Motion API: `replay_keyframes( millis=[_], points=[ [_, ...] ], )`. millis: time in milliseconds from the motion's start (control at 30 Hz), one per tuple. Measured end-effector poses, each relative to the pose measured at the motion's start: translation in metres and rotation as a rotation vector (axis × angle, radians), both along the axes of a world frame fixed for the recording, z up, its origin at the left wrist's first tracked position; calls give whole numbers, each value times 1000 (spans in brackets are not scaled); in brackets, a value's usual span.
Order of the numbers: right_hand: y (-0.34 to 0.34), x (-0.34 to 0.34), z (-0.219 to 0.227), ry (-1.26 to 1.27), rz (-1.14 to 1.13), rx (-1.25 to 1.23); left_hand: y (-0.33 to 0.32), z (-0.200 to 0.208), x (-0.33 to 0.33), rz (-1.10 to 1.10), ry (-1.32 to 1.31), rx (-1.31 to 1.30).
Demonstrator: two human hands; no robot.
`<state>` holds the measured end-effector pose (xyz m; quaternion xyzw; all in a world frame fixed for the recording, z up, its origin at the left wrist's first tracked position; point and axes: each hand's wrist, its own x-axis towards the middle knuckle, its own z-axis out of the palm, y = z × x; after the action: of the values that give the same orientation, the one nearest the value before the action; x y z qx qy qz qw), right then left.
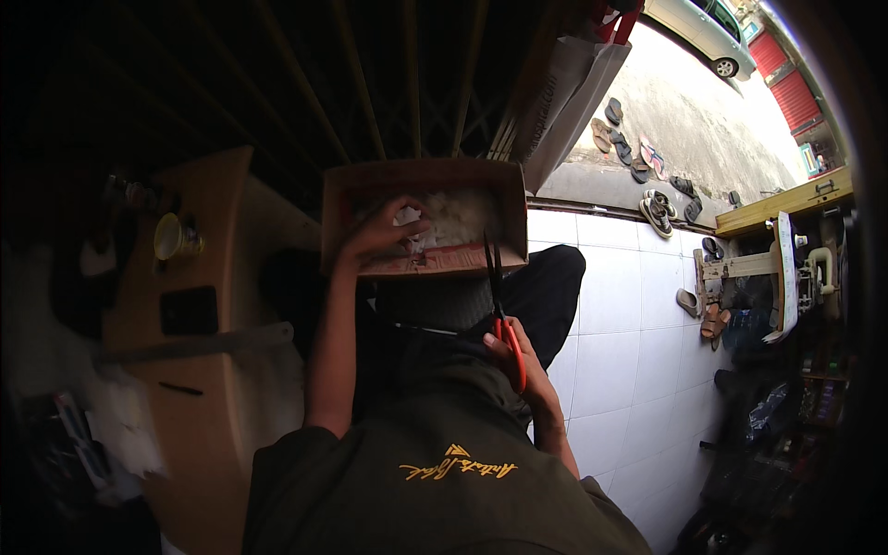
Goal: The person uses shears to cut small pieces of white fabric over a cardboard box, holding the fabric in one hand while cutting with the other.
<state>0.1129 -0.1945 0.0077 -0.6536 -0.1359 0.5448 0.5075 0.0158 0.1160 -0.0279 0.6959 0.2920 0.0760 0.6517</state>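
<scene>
A cardboard box (421,172) stands in front of me with pale, fluffy-looking white material (458,215) inside. My left hand (384,229) reaches into its left half. Between the curled fingers shows a crumpled white piece (407,216); whether it is paper or cloth I cannot tell. Lower down, by my right thigh, my right hand (518,353) is wrapped round the orange-red handles of a pair of scissors (498,277). The long dark blades point up at the box's front right corner and stand slightly apart.
On the left is a wooden table (199,444) with a yellow-white cup (169,239), a dark phone-like slab (189,310) and a pen (180,388). A folding metal gate (416,83) rises behind the box. Several sandals and shoes (657,213) lie by the doorway at right.
</scene>
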Motion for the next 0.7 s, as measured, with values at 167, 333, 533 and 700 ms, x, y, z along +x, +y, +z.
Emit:
replay_keyframes(
  millis=[167, 333, 533, 700],
  points=[
    [-6, 11, -5, 185, -44, 76, 11, 0, -9, 43, -221, -568],
    [1, 14, -1, 15, -4, 111, 2, -2, -5, 40, -77, -231],
    [21, 42, -1, -174, 12, 4, 4, -30, 1, 17, 32, 71],
    [25, 46, 1, -205, 42, -52, 2, -34, 2, -152, 72, 218]
  ],
)
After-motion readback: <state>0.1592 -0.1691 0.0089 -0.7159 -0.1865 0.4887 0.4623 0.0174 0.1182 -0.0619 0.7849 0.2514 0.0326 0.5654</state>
